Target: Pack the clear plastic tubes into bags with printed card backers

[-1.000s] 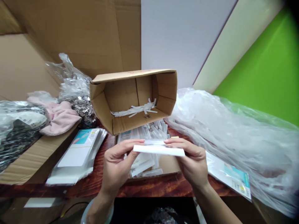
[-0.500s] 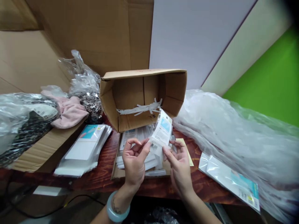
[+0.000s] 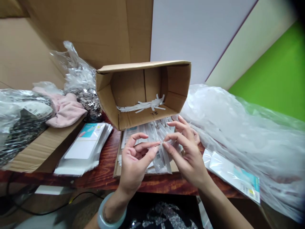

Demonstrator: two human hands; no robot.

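Observation:
In front of the tilted cardboard box, my left hand (image 3: 137, 159) is closed, thumb and forefinger pinching the edge of a clear plastic packet (image 3: 163, 161). My right hand (image 3: 188, 156) pinches the same edge close beside it, its other fingers raised and apart. The packet hangs below the fingertips, and its printed card shows only in part. Beneath both hands lies a shallow cardboard tray (image 3: 116, 171) holding clear packets and white strips. A pale bangle (image 3: 102, 213) sits on my left wrist.
The open cardboard box (image 3: 128, 84) leans behind the tray, with white strips (image 3: 145, 105) inside. At left are stacked packaged cards (image 3: 81, 149), a pink cloth (image 3: 69, 109) and bags of metal pieces (image 3: 89, 101). More packets (image 3: 233, 173) and a plastic sheet (image 3: 228, 124) lie right.
The packet was raised with its printed card facing me; now it hangs lower and is mostly hidden. My right hand has moved up and its fingers have spread. The view has shifted slightly.

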